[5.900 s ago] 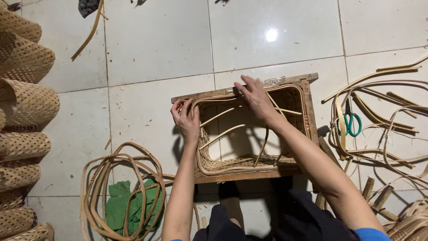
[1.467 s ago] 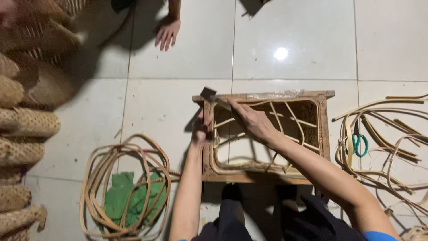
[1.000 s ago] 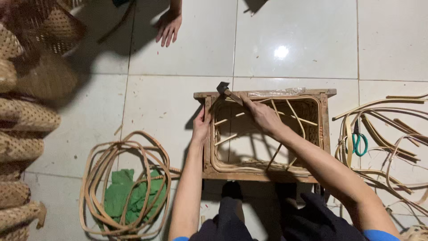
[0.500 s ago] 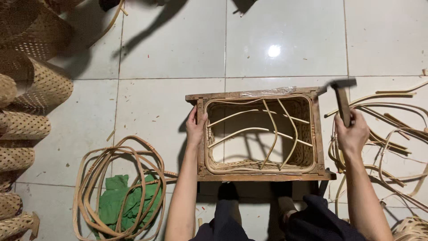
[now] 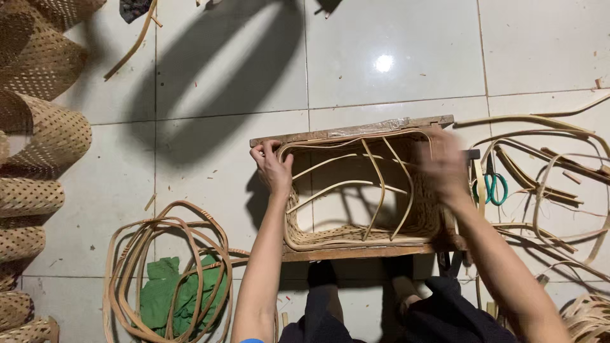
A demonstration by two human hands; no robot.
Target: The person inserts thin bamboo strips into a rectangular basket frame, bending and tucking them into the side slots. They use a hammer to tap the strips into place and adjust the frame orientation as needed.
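My left hand (image 5: 272, 166) gripped the frame (image 5: 356, 130) corner firmly; my right hand (image 5: 445, 166) was blurred, grip unclear. Steadying mattered before weaving cane (image 5: 330, 190).

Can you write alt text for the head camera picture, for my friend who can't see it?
A person on a tiled floor grips the left edge of a half-woven cane basket in a wooden frame with the left hand, while the blurred right hand is over its right side. Coiled cane and a green cloth lie left, scissors and loose strips right.

White tiled floor (image 5: 394, 38) carries wooden frame (image 5: 356, 130), cane coil (image 5: 168, 267), green scissors (image 5: 492, 184)
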